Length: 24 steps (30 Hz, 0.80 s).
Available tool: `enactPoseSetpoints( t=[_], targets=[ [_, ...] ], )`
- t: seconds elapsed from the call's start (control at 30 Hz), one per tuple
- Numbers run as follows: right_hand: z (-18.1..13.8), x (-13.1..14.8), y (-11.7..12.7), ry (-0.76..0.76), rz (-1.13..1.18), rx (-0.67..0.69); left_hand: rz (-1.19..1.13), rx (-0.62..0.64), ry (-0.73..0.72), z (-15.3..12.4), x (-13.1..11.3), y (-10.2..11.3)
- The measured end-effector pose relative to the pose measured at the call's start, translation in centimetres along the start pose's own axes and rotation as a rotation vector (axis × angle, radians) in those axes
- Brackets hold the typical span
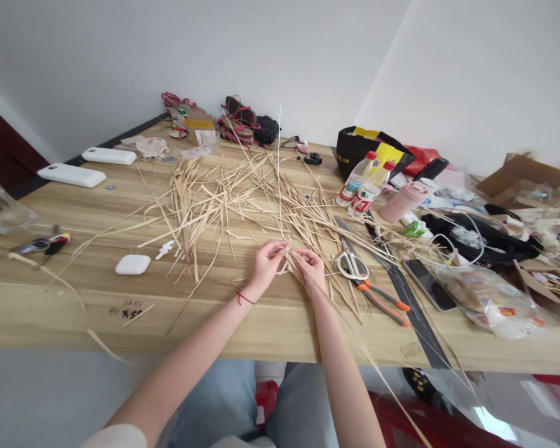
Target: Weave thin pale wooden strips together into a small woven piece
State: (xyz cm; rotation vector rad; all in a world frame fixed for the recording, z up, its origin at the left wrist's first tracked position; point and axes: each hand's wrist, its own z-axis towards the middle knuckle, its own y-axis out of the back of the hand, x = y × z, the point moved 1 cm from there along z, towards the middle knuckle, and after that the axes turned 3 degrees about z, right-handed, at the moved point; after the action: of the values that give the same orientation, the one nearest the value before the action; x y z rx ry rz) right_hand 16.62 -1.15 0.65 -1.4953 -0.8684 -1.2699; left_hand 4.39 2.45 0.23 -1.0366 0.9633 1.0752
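My left hand [266,262] pinches the base of two thin white wires [279,162], which rise and spread apart toward the back wall. Close against it, my right hand [312,267] grips a long pale straw strip [383,377], whose free end trails over the table's front edge to the lower right. Both sets of fingertips meet where straw and wires join; the exact join is small and partly hidden by the fingers. Loose straw strips [200,202] spread in a tangled heap beyond my hands, some reaching beneath them.
White-handled scissors [353,266] and orange-handled pliers [385,303] lie just right of my hands. Farther right are a phone [429,284], a pink cup [404,200], two bottles [368,190] and a black bag [352,152]. A white earbud case [133,264] sits left.
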Motion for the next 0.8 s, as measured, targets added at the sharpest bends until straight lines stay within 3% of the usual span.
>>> enactPoseSetpoints(
  t=[0.67,0.8],
  targets=[
    [-0.31,0.62,-0.01,0.056,-0.139,0.100,-0.087,0.015,0.103,-0.09,0.64,0.27],
    [-0.15,0.78,0.07,0.113,-0.111,0.078,-0.094,0.153,0.102,-0.06,0.31,0.38]
  ],
)
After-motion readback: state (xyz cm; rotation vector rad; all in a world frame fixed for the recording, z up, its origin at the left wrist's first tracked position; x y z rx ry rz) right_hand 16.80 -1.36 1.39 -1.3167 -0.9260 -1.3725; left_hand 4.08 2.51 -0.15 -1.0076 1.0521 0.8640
